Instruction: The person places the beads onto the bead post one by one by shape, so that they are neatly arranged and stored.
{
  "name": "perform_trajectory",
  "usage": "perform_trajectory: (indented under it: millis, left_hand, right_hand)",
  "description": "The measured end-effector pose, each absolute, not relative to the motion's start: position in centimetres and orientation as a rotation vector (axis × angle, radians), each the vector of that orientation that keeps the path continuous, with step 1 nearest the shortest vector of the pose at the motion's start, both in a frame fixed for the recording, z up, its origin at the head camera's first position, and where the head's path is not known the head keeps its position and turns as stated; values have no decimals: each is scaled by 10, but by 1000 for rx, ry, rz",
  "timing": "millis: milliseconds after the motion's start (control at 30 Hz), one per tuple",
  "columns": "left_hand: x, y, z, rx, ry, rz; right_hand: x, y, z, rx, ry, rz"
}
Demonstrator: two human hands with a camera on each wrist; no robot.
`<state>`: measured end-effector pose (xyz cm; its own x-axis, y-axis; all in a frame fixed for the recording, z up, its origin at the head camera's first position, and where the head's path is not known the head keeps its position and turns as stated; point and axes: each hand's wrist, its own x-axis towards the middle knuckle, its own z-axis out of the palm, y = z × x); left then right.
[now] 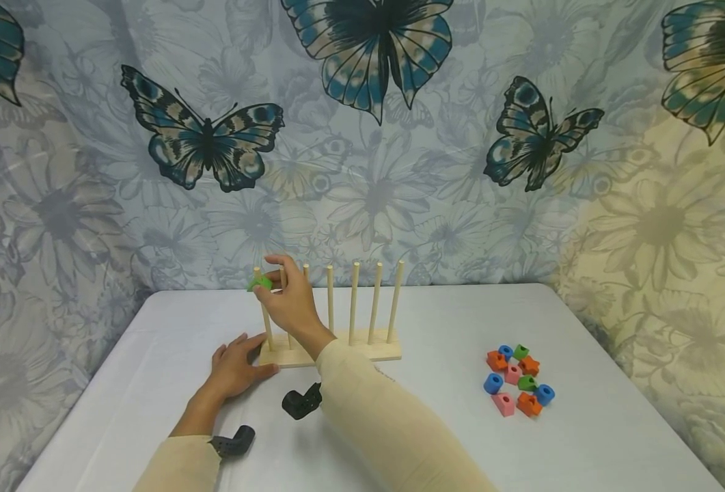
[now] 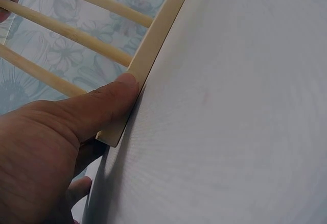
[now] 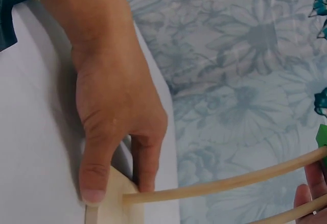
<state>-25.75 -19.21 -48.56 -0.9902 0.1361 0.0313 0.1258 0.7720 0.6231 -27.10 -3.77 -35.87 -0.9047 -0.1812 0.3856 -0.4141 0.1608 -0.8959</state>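
A wooden peg stand (image 1: 337, 351) with a row of several upright dowels stands on the table. My left hand (image 1: 234, 369) grips the left end of its base; in the left wrist view the thumb (image 2: 115, 96) lies on the base's long edge. My right hand (image 1: 291, 304) pinches a green bead (image 1: 260, 283) at the top of the leftmost dowel (image 1: 266, 321), whose tip shows just above the bead. In the right wrist view, the green bead (image 3: 322, 136) and right fingers (image 3: 316, 180) are partly cut off at the frame's edge.
Loose beads in blue, orange, pink and green lie in a cluster, among them a pink bead (image 1: 503, 404), on the right of the white table (image 1: 448, 424). A butterfly-print cloth (image 1: 374, 205) hangs behind. Black wrist cameras, one on the left wrist (image 1: 234, 443), stick out over the table.
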Motion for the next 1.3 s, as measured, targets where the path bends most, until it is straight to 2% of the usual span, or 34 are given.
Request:
perform_trajectory:
  millis: [1300]
  left_hand:
    - [-259,-198,-486,309,2976,1029]
  right_hand:
    - [-268,-37,-429,444,-2438,1863]
